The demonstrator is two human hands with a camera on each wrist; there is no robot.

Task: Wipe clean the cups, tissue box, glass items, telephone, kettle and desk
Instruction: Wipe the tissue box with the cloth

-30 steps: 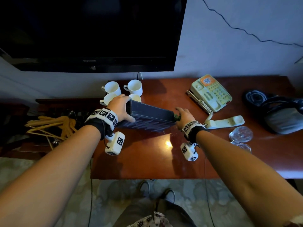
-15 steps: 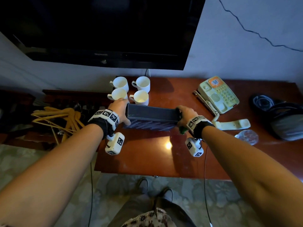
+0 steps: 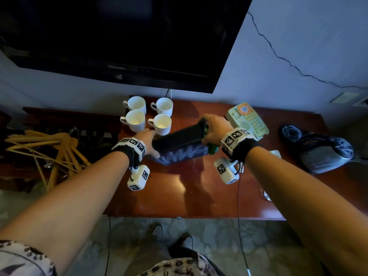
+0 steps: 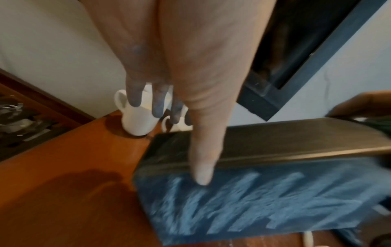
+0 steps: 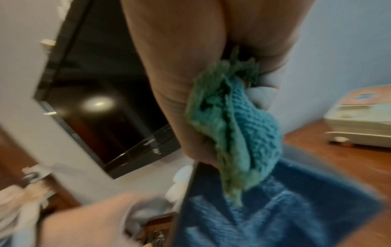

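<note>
A dark tissue box (image 3: pixel 179 144) with a pale-streaked face (image 4: pixel 253 200) is tilted on the red-brown desk (image 3: pixel 179 192), its right end raised toward the telephone (image 3: pixel 249 120). My left hand (image 3: pixel 148 138) holds the box's left end, with the thumb (image 4: pixel 201 158) on the streaked face and the fingers behind it, close to several white cups (image 3: pixel 147 116). At the right end my right hand (image 3: pixel 215 128) grips the box with a crumpled green cloth (image 5: pixel 232 133) bunched in the palm. My right arm hides most of the phone's handset.
A black TV (image 3: pixel 119 36) hangs on the wall just above the desk. Wooden hangers (image 3: pixel 49 148) lie on a lower shelf at the left. A dark bag with a coiled cable (image 3: pixel 322 150) sits at the right. A glass item (image 3: pixel 266 195) peeks out by my right forearm.
The box has swung round: its right end rose and moved away toward the telephone with my right hand. My left hand stayed at the left end, its fingers now nearer the cups.
</note>
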